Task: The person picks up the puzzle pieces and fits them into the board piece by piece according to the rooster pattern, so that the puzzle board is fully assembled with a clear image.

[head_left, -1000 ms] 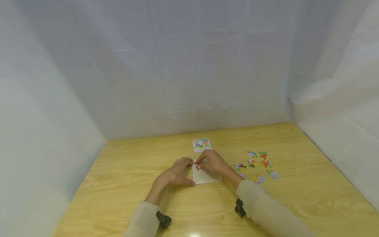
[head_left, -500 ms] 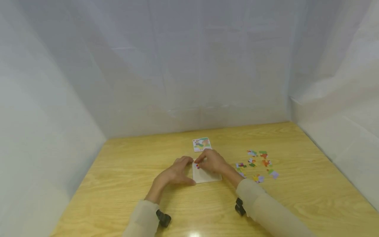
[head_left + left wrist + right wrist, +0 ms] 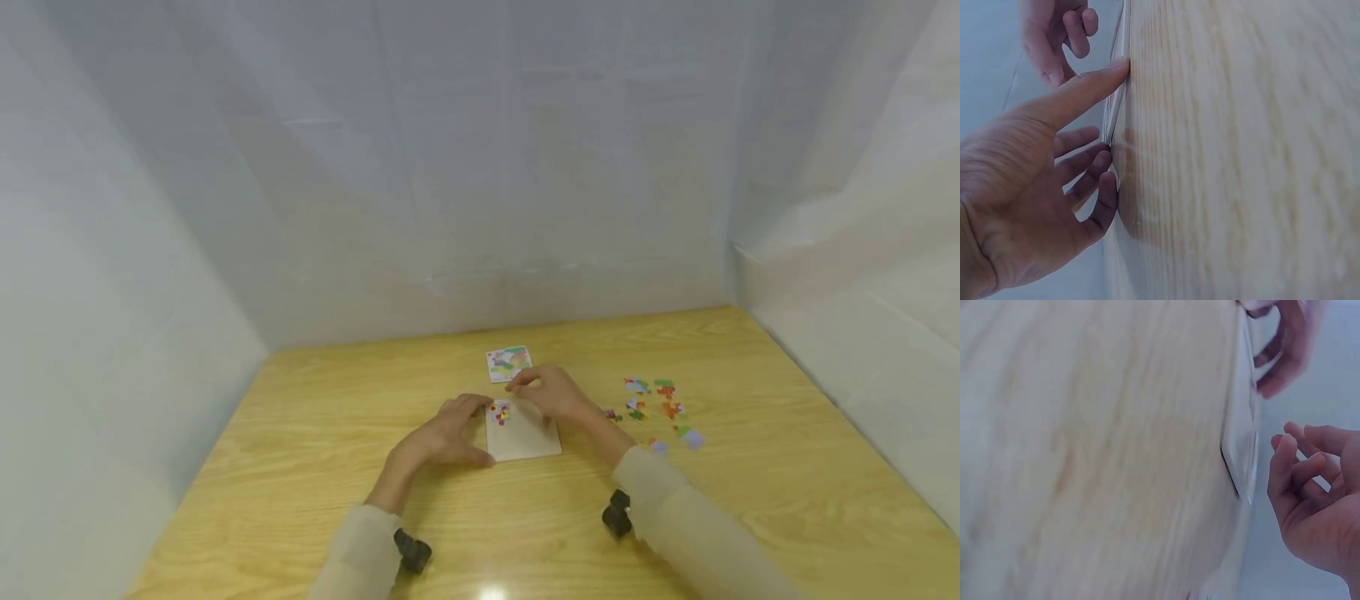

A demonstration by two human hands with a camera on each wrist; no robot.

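The left hand is resting on the counter with its fingers straight and spread, pressing against the left edge of the white board; the left wrist view is showing the fingertips and thumb touching that edge. One coloured piece is lying in the board's far left corner, just beside the left fingertips. The right hand is hovering over the board's far edge, its fingers loosely curled and holding nothing, as the right wrist view is showing. A picture card is lying just beyond the right hand. The loose pieces are lying scattered to the right, well apart from the board.
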